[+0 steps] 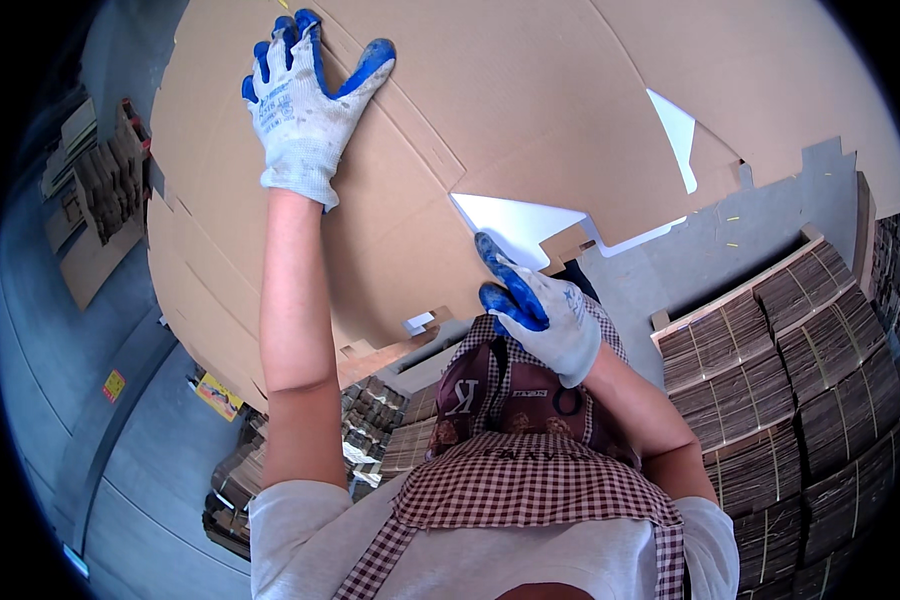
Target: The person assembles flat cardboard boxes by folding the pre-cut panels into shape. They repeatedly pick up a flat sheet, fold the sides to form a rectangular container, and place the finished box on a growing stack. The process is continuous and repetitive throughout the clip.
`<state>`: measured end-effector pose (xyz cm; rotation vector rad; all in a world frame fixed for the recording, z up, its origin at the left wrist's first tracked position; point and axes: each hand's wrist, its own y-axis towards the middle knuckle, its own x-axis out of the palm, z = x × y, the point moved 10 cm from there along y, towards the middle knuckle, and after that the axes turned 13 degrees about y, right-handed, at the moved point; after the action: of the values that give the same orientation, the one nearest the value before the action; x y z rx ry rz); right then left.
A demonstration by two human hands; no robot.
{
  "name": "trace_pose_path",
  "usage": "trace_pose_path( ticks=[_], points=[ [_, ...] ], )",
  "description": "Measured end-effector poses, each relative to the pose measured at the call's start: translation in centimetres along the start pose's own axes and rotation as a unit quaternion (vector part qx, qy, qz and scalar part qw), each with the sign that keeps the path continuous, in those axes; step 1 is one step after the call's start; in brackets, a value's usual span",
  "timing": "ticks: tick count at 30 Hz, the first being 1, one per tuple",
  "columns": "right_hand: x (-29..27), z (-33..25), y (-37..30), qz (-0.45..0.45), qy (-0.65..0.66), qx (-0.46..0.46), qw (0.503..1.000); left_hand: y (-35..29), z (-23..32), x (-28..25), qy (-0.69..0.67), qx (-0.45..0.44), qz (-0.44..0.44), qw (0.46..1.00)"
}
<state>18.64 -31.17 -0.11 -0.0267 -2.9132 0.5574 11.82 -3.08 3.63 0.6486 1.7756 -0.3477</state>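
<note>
A large sheet of brown cardboard (pixel 530 100), creased and with cut-outs along its near edge, spreads in front of me. My left hand (pixel 315 105), in a white knit glove with blue-coated fingers, rests on its far left part beside a crease line, fingers spread. My right hand (pixel 548 315), gloved alike, is close to my apron at the sheet's near edge. Its index finger points toward a white surface (pixel 510 222) that shows at a cut-out; the fingers are apart and I see nothing held. Whether that fingertip touches the sheet is unclear.
Tied bundles of flat cardboard (pixel 770 370) are stacked at the right. Further cardboard pieces (pixel 110 185) stand at the far left, and more stacks (pixel 370 415) lie below the sheet. The floor (pixel 670 270) is grey with small yellow scraps.
</note>
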Motion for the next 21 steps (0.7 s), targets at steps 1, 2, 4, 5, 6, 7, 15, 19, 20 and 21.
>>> trace_pose_path(
  ticks=[1, 2, 4, 5, 6, 7, 15, 19, 20, 21],
  points=[
    [-0.1, 0.3, -0.1, 0.005, 0.002, 0.004, 1.000, -0.2, 0.0, 0.0, 0.005, -0.002, 0.009, 1.000],
    [-0.1, 0.7, -0.3, 0.010, 0.003, 0.009, 1.000, -0.4, 0.1, 0.0, 0.010, -0.003, 0.017, 1.000],
    [-0.3, 1.0, -0.4, 0.022, 0.009, 0.019, 1.000, -0.4, 0.2, -0.2, 0.013, -0.005, 0.027, 1.000],
    [-0.4, 1.1, -0.4, 0.030, 0.014, 0.024, 0.999, -0.4, 0.3, -0.3, 0.011, -0.004, 0.028, 1.000],
    [-0.5, 1.1, -0.5, 0.038, 0.019, 0.030, 0.999, -0.4, 0.4, -0.5, 0.009, -0.005, 0.029, 1.000],
    [-0.5, 1.2, -0.5, 0.040, 0.023, 0.029, 0.999, -0.4, 0.5, -0.6, 0.014, -0.007, 0.029, 0.999],
    [-0.2, 1.9, -0.5, 0.059, 0.095, 0.087, 0.990, -5.6, 4.4, -3.8, -0.105, 0.018, 0.020, 0.994],
    [0.6, 4.5, -1.8, 0.073, 0.139, 0.164, 0.974, -12.3, 9.4, -5.5, -0.163, 0.082, -0.109, 0.977],
    [0.7, 4.7, -1.9, 0.089, 0.205, 0.120, 0.967, -14.2, 10.3, -5.2, -0.224, 0.085, -0.129, 0.962],
    [0.3, 4.6, -2.1, 0.102, 0.141, 0.069, 0.982, -14.2, 10.8, -7.0, -0.232, 0.099, -0.092, 0.963]
  ],
)
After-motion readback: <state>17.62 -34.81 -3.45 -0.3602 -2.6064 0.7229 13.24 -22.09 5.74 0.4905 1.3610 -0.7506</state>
